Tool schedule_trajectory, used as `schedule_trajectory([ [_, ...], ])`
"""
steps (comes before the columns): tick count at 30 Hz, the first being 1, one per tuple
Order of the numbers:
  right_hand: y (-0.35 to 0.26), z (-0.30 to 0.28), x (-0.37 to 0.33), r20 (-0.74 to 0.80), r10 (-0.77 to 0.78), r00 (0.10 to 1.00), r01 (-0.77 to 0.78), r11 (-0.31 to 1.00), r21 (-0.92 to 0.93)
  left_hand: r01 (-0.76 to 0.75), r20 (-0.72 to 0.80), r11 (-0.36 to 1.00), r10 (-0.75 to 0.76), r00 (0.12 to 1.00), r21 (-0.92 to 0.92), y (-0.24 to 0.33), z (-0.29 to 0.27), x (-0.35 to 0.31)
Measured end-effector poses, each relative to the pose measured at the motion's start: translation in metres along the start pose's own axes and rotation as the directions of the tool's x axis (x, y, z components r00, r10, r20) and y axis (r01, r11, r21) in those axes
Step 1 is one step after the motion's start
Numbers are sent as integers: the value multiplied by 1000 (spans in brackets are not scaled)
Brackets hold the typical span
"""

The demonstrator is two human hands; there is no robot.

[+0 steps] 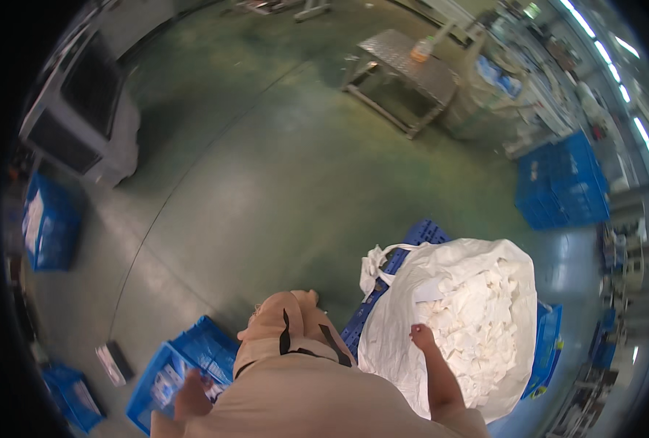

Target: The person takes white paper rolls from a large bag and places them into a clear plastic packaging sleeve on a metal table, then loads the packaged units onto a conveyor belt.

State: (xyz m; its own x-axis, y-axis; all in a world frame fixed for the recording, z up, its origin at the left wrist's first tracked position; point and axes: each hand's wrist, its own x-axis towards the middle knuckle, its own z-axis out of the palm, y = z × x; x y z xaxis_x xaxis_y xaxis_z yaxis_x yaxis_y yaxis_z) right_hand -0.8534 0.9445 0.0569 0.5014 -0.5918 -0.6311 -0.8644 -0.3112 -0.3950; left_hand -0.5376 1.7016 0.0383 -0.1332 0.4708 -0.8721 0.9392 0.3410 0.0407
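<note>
My right hand is over the inner left side of a big white sack, its fingers curled closed. Whether anything small is inside them I cannot make out. Loose white pieces, soft and crumpled like cloth or foam scraps, heap up inside the sack beside this hand. On my other side, my left hand hangs low by a blue plastic crate. Its fingers are too small and partly hidden to read. White and bluish plastic-wrapped items lie within that crate.
A blue pallet sits under the sack. Stacked blue crates stand at far right, near a metal table with an orange bottle. A grey machine and another blue crate line the left. Green floor lies ahead.
</note>
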Motion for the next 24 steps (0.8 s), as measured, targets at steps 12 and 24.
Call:
schedule_trajectory([
  [12,-82,-274,270,-239,-57,969,109,972,210,-114,4,991,114,993,68,-31,339,-157],
  [24,96,-442,467,-31,182,983,-179,982,67,-133,-24,991,133,991,-2,-90,613,-280],
])
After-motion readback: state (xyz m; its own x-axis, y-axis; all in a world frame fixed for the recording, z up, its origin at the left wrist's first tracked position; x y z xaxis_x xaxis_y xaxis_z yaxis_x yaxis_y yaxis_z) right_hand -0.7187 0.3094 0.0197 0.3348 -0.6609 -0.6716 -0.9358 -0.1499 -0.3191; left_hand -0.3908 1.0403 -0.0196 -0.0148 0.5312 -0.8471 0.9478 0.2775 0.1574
